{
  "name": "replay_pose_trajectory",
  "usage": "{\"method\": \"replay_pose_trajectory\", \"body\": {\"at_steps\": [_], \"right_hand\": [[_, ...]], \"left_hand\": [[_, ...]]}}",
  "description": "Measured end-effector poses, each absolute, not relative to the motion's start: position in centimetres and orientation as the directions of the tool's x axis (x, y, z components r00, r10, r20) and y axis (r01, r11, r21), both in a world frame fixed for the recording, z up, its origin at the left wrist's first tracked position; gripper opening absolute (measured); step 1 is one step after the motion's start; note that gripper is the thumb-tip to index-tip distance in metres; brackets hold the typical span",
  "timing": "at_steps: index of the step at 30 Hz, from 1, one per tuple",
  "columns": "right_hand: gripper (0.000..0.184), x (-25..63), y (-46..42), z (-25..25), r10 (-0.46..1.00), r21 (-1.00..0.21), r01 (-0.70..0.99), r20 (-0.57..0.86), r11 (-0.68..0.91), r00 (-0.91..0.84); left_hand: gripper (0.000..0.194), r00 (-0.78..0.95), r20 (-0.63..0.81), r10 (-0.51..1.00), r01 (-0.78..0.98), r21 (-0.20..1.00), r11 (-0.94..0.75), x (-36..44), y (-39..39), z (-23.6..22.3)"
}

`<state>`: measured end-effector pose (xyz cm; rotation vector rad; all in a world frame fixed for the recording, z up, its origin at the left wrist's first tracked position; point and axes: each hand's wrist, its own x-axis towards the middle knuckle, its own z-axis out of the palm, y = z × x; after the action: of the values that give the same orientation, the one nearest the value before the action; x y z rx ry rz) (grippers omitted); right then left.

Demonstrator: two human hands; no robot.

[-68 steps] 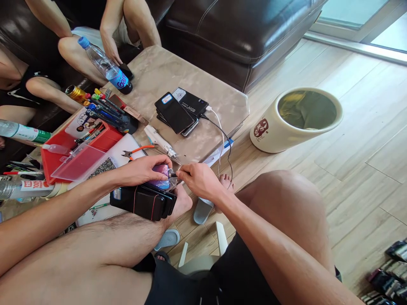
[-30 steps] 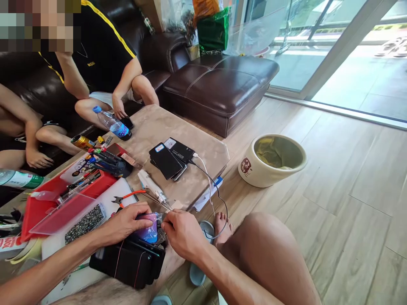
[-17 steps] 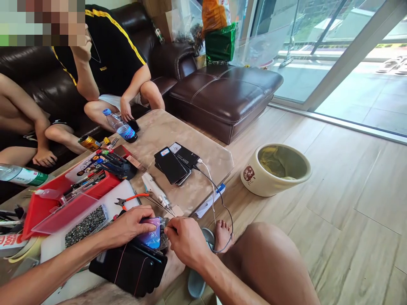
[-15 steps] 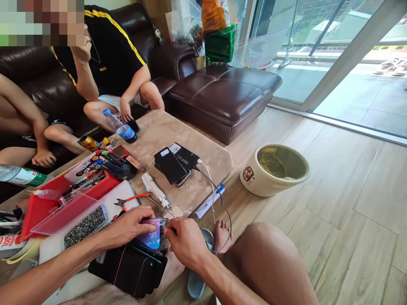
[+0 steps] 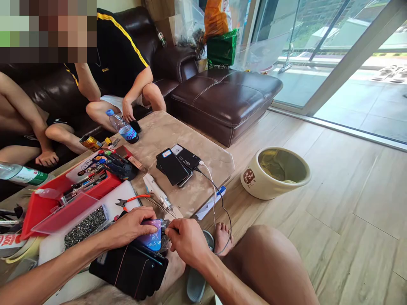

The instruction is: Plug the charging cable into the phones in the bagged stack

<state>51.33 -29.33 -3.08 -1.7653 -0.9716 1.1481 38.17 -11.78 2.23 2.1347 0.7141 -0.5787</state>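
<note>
Lying on top of a stack of dark phones [image 5: 129, 269] that rests on the person's lap, the purple-blue phone [image 5: 150, 237] is the landmark for all that follows; its long axis cannot be told for certain, since most of it is covered, but its exposed short end faces right, toward the right hand. The left hand [image 5: 132, 226] is laid over the purple-blue phone from the left, fingers [image 5: 149, 230] curled down and pressed on its upper face, pinning it to the stack. The right hand [image 5: 187, 241] meets that exposed end from the right, its fingertips [image 5: 169, 232] drawn together in a pinch on a small object at the phone's edge; what that object is cannot be made out. Both hands are thus at the phone, the left on it, the right just beside it at the end. Beyond the phone, farther from the person, the bench [image 5: 165, 131] carries a white pen-shaped tool [image 5: 157, 197] and orange-handled cutters [image 5: 132, 200] near the phone, then a second pile of black phones [image 5: 174, 167] with a power bank [image 5: 187, 156], from which cables [image 5: 218, 199] hang over the bench edge. Left of the phone stands a red tray [image 5: 38, 207]. Well apart to the right, on the floor, sits a cream pot [image 5: 275, 173]. Other people sit on the sofa [image 5: 222, 91] behind the bench.
</note>
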Motion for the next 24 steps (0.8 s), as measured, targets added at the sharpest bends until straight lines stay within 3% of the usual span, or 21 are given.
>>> {"method": "replay_pose_trajectory", "body": {"at_steps": [16, 24], "right_hand": [[0.024, 51.49, -29.13, -3.08, 0.901, -0.922, 0.107, -0.332, -0.373, 0.279], [0.021, 51.25, -29.29, -2.78, 0.894, -0.903, 0.162, -0.343, -0.398, 0.288]], "left_hand": [[0.032, 0.753, -0.595, 0.281, 0.630, 0.529, -0.568, 38.08, -11.67, 2.01], [0.031, 0.757, -0.591, 0.279, 0.621, 0.518, -0.588, 38.10, -11.62, 2.01]]}}
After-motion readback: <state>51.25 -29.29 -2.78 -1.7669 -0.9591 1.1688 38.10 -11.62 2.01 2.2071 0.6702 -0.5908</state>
